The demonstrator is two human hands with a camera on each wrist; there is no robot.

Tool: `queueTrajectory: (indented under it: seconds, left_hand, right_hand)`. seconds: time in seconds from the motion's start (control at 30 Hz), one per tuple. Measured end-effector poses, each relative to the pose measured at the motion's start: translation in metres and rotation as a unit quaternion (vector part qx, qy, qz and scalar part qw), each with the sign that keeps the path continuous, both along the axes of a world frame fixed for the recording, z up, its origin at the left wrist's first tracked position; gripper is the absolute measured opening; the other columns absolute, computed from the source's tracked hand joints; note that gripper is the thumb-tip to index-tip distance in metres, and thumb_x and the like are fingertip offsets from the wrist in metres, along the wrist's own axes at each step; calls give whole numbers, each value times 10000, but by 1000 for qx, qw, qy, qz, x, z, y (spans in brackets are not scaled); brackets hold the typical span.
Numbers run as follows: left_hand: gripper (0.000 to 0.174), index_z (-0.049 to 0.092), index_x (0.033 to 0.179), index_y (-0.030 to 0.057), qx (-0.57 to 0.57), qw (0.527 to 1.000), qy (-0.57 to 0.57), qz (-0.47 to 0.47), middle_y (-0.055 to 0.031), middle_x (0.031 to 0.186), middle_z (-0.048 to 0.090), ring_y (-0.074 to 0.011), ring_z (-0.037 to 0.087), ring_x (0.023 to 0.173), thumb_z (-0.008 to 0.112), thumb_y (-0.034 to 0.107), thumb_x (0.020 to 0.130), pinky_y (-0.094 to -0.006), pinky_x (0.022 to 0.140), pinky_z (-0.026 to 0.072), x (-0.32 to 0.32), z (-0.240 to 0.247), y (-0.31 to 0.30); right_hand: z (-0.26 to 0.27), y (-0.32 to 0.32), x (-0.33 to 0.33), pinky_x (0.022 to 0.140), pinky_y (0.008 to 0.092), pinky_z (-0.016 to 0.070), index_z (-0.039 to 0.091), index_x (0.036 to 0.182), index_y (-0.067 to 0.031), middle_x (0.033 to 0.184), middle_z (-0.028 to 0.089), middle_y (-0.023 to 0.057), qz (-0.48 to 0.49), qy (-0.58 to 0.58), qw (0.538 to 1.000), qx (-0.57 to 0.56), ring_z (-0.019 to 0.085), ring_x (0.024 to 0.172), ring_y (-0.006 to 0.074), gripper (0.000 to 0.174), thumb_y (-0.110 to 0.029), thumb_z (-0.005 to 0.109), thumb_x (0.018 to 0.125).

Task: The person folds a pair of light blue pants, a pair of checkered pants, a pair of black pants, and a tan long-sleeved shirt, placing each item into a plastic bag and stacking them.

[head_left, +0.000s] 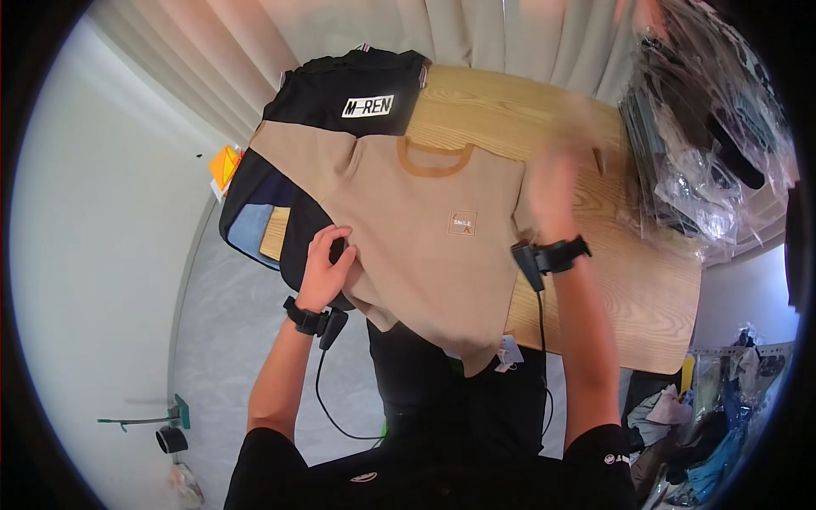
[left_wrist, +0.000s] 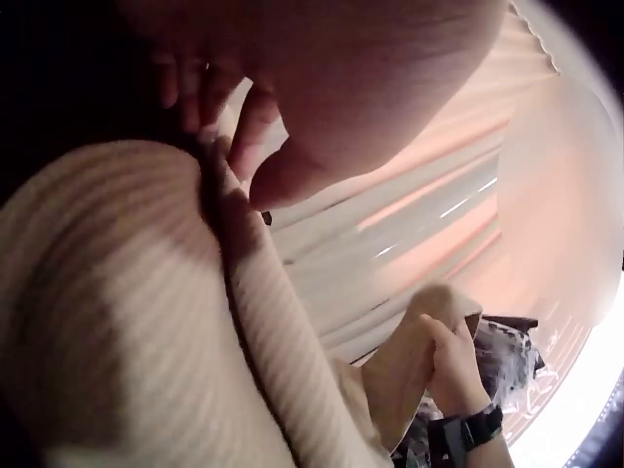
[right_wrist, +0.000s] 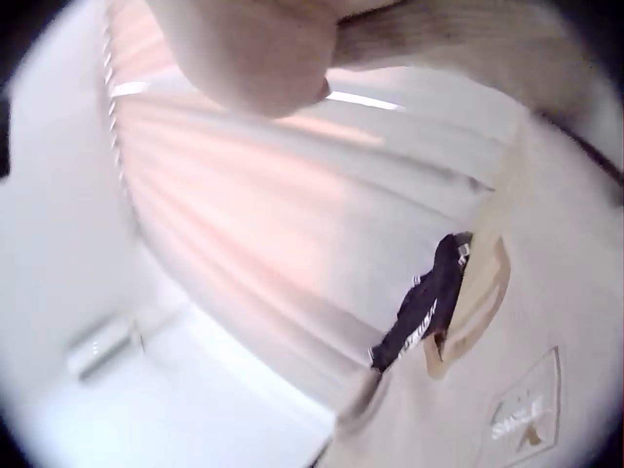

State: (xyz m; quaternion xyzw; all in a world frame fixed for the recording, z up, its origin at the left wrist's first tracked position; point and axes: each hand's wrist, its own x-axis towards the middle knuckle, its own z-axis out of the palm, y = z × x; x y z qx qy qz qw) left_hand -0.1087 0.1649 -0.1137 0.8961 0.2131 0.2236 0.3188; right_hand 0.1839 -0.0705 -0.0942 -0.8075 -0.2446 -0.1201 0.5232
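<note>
A beige sweater (head_left: pixel 425 229) with a brown collar and a small chest patch is spread front up over the table's near part, its lower edge hanging over the side. At its left edge, my left hand (head_left: pixel 325 270) has curved fingers and thumb on the fabric; close up, the fingertips (left_wrist: pixel 249 171) meet a fold of the ribbed cloth. My right hand (head_left: pixel 552 187), blurred, is raised at the other side. In the left wrist view the right hand (left_wrist: pixel 453 366) grips the sweater's sleeve (left_wrist: pixel 400 375); a ribbed cuff (right_wrist: pixel 419 34) shows beside it in the right wrist view.
A black garment with "M-REN" lettering (head_left: pixel 340 89) lies at the wooden table's (head_left: pixel 646 297) back left, partly under the sweater. Plastic-wrapped garments (head_left: pixel 688 136) are piled at the right. Curtains (head_left: pixel 476 34) hang behind. More bagged clothes (head_left: pixel 714 425) are at lower right.
</note>
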Motion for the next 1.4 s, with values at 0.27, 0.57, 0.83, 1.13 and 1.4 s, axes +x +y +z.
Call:
queueTrajectory:
  seconds: [0.27, 0.57, 0.83, 1.13, 1.4]
  left_hand:
    - [328, 543, 1148, 66, -238, 970, -42, 27, -81, 1102, 541, -155, 523, 970, 628, 121, 836, -268, 809, 433, 6, -5, 17]
    - [370, 450, 1147, -7, -234, 971, -22, 49, -68, 940, 593, -123, 568, 847, 626, 90, 836, -251, 751, 461, 33, 22, 38]
    - [545, 524, 1164, -43, -10, 993, 111, 30, -159, 989, 627, -235, 624, 884, 697, 286, 765, -317, 760, 500, 68, 31, 49]
    - [640, 477, 1258, -23, -80, 988, 123, -44, -207, 1255, 523, -285, 504, 1170, 685, 339, 772, -343, 954, 408, 110, 39, 41]
    - [498, 505, 1196, 0, 94, 986, 29, -138, -206, 1289, 460, -291, 475, 1171, 676, 226, 786, -351, 957, 396, 132, 28, 21]
  right_hand:
    - [0, 35, -76, 1062, 520, 231, 433, 1284, -17, 1316, 426, 211, 192, -174, 928, -267, 334, 1273, 373, 634, -296, 646, 757]
    - [-27, 7, 12, 907, 381, 411, 504, 1169, 35, 1140, 553, 242, 108, 157, 970, -155, 524, 1067, 359, 527, -279, 631, 764]
    - [-28, 4, 21, 851, 372, 435, 544, 1070, 63, 1013, 607, 238, 106, 221, 946, -214, 583, 981, 328, 427, -269, 600, 808]
    - [-38, -34, 77, 917, 389, 402, 458, 1148, 56, 1130, 538, 250, 1, 154, 984, -85, 525, 1086, 350, 430, -240, 561, 853]
    - [-21, -65, 152, 1011, 405, 352, 324, 1320, 23, 1262, 442, 262, -105, -6, 972, -210, 437, 1190, 359, 671, -242, 654, 799]
